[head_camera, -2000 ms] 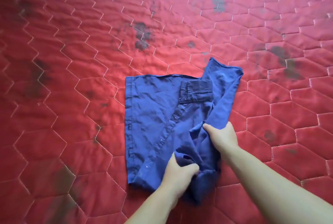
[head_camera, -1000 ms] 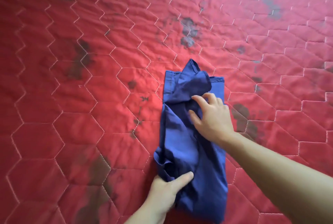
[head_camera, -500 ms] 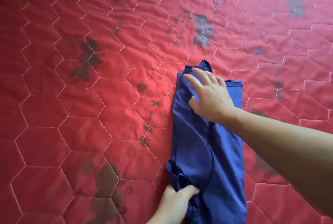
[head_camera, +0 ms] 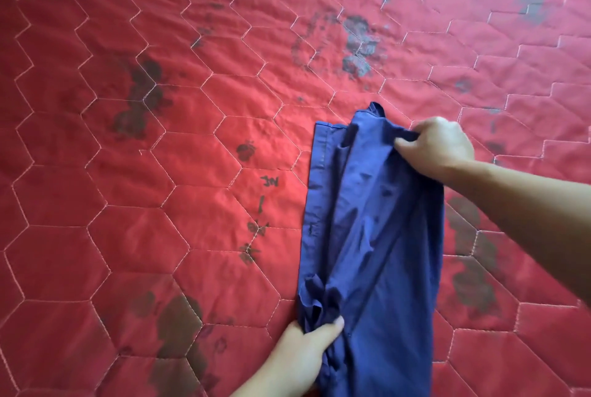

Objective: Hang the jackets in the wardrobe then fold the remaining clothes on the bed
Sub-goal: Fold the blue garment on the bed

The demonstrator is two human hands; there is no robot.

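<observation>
Thin, creased dark-blue woven cotton garment is lying on the red quilted bed cover w/ pale hexagon stitching, folded lengthwise into a long narrow strip. Long axis is running near-to-far, far end pointing away, slightly left. Left hand is pinching the bunched near-left corner, grip tight on the cloth. Right hand is gripping the far edge, fingers curled round a fold. Near end is cut off by the frame bottom. Dark smudges are blotching the cover; garment type is hard to tell.
</observation>
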